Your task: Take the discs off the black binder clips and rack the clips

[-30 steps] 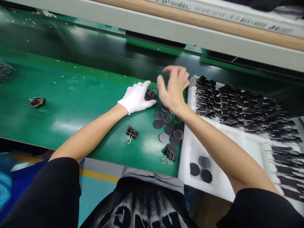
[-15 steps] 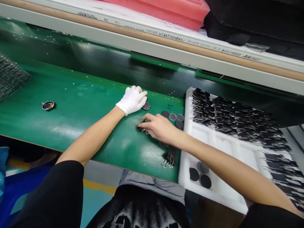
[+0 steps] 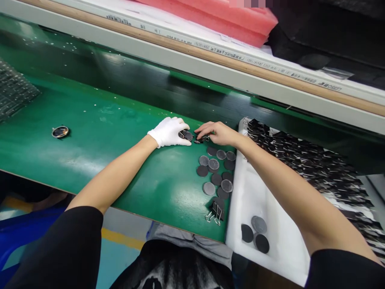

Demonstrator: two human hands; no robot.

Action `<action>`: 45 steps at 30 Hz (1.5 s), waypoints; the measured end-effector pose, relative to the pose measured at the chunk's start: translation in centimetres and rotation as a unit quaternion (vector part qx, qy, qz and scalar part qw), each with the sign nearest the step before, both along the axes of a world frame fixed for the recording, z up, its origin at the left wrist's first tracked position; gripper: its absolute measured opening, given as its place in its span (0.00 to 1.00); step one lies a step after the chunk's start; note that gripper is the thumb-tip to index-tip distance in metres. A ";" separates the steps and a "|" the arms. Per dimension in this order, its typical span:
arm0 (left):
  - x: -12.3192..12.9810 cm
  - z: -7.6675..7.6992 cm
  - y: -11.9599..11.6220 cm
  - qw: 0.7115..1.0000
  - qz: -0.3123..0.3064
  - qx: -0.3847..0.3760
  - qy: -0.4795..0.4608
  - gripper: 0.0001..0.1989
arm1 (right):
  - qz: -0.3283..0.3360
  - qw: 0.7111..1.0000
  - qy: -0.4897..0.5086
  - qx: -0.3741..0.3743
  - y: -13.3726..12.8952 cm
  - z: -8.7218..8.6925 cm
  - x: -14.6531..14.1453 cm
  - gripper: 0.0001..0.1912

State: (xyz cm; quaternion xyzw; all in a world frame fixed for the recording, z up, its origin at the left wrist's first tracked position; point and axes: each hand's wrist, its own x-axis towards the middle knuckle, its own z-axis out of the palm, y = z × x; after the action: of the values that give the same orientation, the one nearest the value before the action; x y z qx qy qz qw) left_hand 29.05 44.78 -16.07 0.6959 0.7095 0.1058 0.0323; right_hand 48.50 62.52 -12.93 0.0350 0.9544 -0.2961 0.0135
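Note:
My left hand [image 3: 170, 132] wears a white glove and rests on the green bench, thumb and fingers curved round a small, round, dark piece [image 3: 187, 135] like a watch case. Just right of it, my bare right hand [image 3: 219, 133] has its fingertips on a black binder clip [image 3: 201, 139] with silver handles, close to the bench top. Several flat round discs [image 3: 213, 164], some black and some clear-rimmed grey, lie in front of my right hand. Nearer the bench's front edge sits another black binder clip [image 3: 217, 210].
On the right, a white foam tray [image 3: 237, 237] holds many black binder clips [image 3: 300, 164] and a few loose discs [image 3: 258, 235]. A round metal-rimmed piece [image 3: 60, 131] lies at left, near a stack of clear trays [image 3: 15, 92]. A shelf edge [image 3: 192, 50] crosses behind.
My right hand has moved back and to the right with a binder clip, uncovering the discs. My left fingers have spread further around the round piece, which shows more now.

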 end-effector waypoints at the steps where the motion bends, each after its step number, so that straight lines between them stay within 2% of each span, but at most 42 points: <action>1: 0.1 0.0 0.1 1.000 0.006 0.002 0.002 0.36 | 0.002 1.000 -0.001 -0.003 0.1 0.0 0.0 0.27; 4: 0.5 0.1 0.3 1.000 0.024 0.000 -0.003 0.36 | -0.036 0.998 0.017 -0.051 0.0 0.0 -0.5 0.26; 6: 0.7 0.0 0.4 0.999 0.034 -0.004 -0.011 0.38 | -0.131 0.987 0.061 -0.071 -0.5 -0.2 -1.5 0.23; 9: 0.9 -0.2 0.5 0.999 0.029 0.003 -0.021 0.38 | -0.330 0.941 0.075 -0.008 -2.2 -0.8 -3.8 0.16; 10: 0.9 -0.3 0.6 0.999 0.019 0.010 -0.024 0.37 | -0.375 0.925 0.054 0.028 -2.8 -1.2 -4.5 0.19; 12: 0.9 -0.6 0.7 0.999 -0.006 0.024 -0.028 0.33 | -0.422 0.903 -0.004 0.081 -3.8 -2.0 -5.5 0.28; 16: 1.0 -0.9 1.0 0.999 -0.023 0.027 -0.039 0.28 | -0.452 0.889 -0.036 0.065 -4.0 -3.5 -5.8 0.36; 23: 1.1 -0.7 1.0 0.997 -0.005 -0.003 -0.079 0.30 | -0.444 0.895 0.018 0.044 -2.4 -5.6 -4.6 0.39; 28: 1.4 -0.7 1.0 0.995 0.005 0.004 -0.099 0.32 | -0.438 0.897 0.054 0.035 -1.4 -7.1 -4.0 0.39; 32: 1.9 -0.5 1.2 0.996 0.013 -0.012 -0.087 0.32 | -0.433 0.899 0.065 0.030 -1.3 -7.2 -3.7 0.37; 38: 2.4 -0.2 1.3 0.996 -0.016 -0.015 -0.081 0.32 | -0.447 0.892 0.054 0.047 -1.9 -6.8 -3.7 0.35; 45: 2.9 -0.3 1.6 0.997 -0.012 -0.020 -0.072 0.31 | -0.445 0.891 0.049 0.069 -2.1 -6.8 -3.6 0.34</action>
State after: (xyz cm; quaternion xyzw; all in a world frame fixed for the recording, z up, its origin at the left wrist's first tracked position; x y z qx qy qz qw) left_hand 31.96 46.35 -16.34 0.6944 0.6988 0.1406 0.0983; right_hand 44.86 60.41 -19.76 0.4424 0.8563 -0.2058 -0.1692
